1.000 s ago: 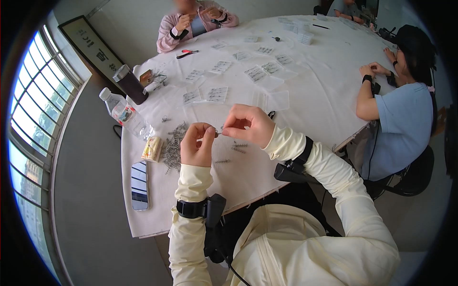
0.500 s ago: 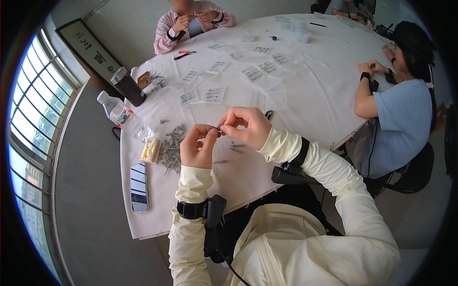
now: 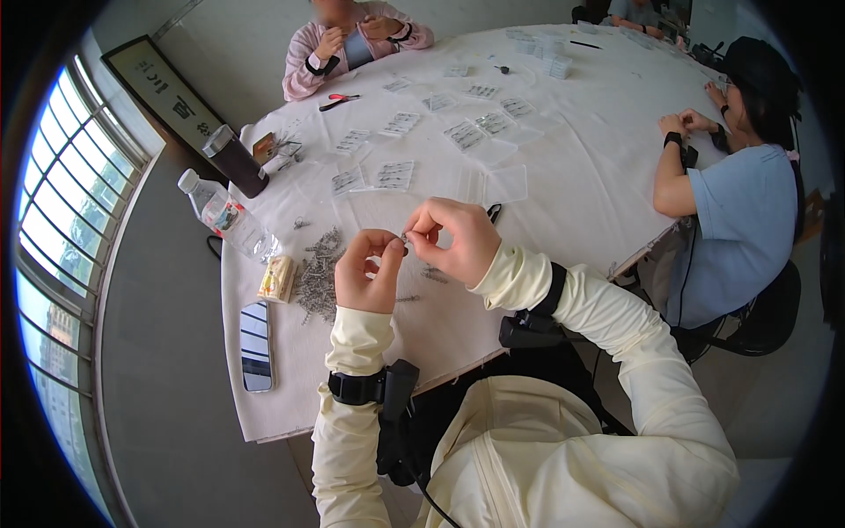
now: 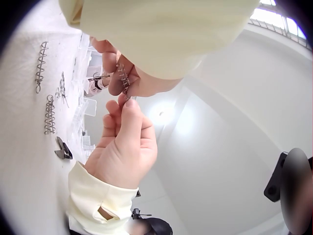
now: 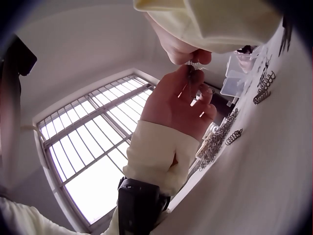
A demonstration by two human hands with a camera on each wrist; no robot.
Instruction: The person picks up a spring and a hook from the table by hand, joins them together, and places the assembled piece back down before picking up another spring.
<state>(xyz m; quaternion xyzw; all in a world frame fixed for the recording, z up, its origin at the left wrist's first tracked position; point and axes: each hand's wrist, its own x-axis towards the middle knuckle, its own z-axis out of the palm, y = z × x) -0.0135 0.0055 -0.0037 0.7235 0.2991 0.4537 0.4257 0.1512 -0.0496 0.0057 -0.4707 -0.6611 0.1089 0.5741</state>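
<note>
Over the near part of the table, my left hand and right hand meet at their fingertips. In the left wrist view, a small metal coil spring lies against the left fingers, held between thumb and fingers. The right hand pinches its lower end with thumb and forefinger. Fingers partly cover the spring in the head view. Beside the left hand spreads a heap of similar springs. A few loose springs lie on the cloth below the hands.
Clear plastic boxes with small wire pieces stand beyond the hands. A black-handled tool lies past the right hand. On the left are a phone, tissue pack, plastic bottle and dark flask. Other people sit around the table.
The right fingertips have moved left and now meet the left fingertips, where a small gap showed a second ago. The left hand has stayed nearly in place.
</note>
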